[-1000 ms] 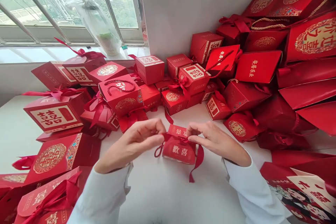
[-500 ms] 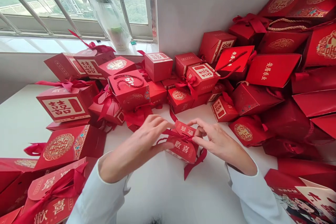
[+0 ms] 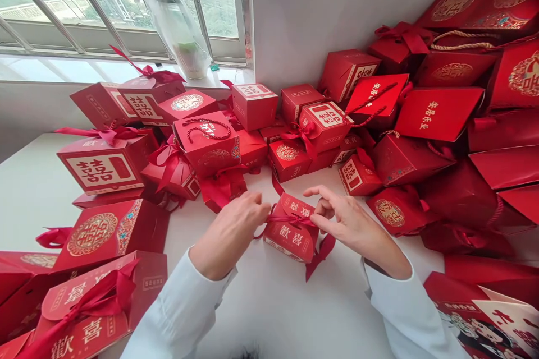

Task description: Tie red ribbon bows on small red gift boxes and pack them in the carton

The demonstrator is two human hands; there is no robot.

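A small red gift box [image 3: 290, 235] with gold-white Chinese characters stands on the white table in front of me. A red ribbon [image 3: 295, 219] crosses its top, knotted near the middle, and one tail hangs over the near right side. At the box's left edge, my left hand [image 3: 238, 227] is closed, its fingers pinched on one ribbon end. My right hand [image 3: 347, 219] is at the right edge, with thumb and curled fingers together on the other ribbon end and the index finger lifted. The fingertips partly cover the ribbon ends.
Red gift boxes, several with bows, are heaped at the back [image 3: 206, 146], along the left [image 3: 107, 235] and on the right [image 3: 429, 115]. A plastic-wrapped cup [image 3: 185, 45] stands on the windowsill [image 3: 105, 73]. The white table [image 3: 269, 308] runs under my arms.
My left hand has closed from a spread grip beside the box onto the ribbon and turned knuckles up. The ribbon lies tighter across the box. My right hand has barely moved.
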